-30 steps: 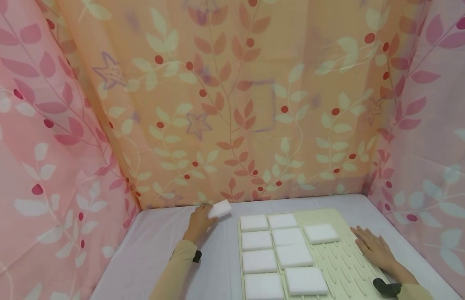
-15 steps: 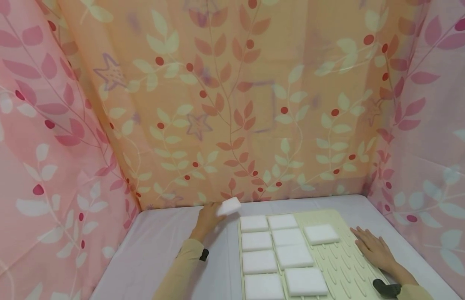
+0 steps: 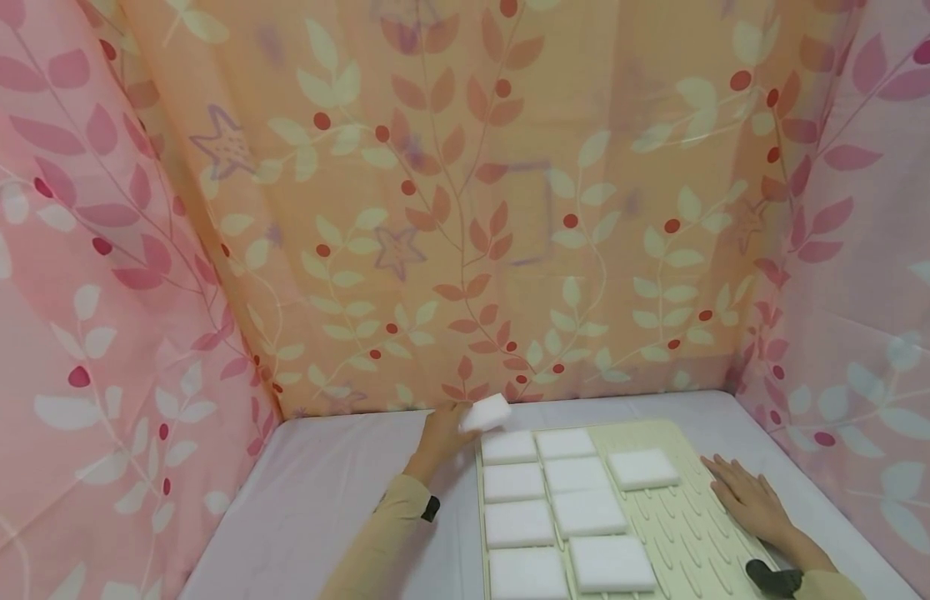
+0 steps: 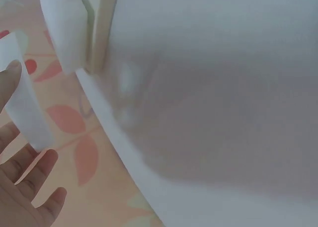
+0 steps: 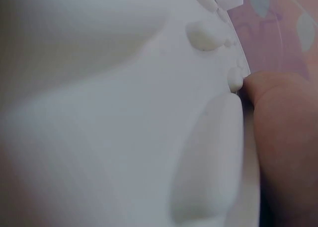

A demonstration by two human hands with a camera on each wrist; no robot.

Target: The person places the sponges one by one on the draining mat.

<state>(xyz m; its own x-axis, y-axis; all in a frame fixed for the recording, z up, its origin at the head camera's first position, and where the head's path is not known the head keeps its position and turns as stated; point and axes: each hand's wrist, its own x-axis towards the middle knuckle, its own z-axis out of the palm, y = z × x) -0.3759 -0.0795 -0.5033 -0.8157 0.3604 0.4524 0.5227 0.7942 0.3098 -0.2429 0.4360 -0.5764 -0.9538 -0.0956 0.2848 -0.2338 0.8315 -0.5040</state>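
My left hand (image 3: 444, 435) pinches a white sponge block (image 3: 487, 413) by its left side, raised near the back left corner of a pale ridged mat (image 3: 636, 433). In the left wrist view, the thumb (image 4: 12, 78) lies on one face of that sponge (image 4: 27, 100) and the fingertips are at its lower end. On the mat, several white sponges (image 3: 519, 522) lie in two columns, and a single sponge (image 3: 643, 468) sits at the back of a third. My right hand (image 3: 752, 500) rests with fingers extended along the mat's right edge; the right wrist view shows part of it (image 5: 288, 142) beside raised ridges (image 5: 211, 157).
The mat lies on a table with a white cover (image 3: 315, 500). An orange leaf-patterned curtain (image 3: 465, 208) hangs behind the table, with pink patterned curtains (image 3: 97, 333) on both sides. A black wrist strap (image 3: 431, 508) shows at the left cuff.
My left hand has carried the sponge block rightward, from left of the mat to its back left corner. My right hand and the sponges on the mat have stayed in place.
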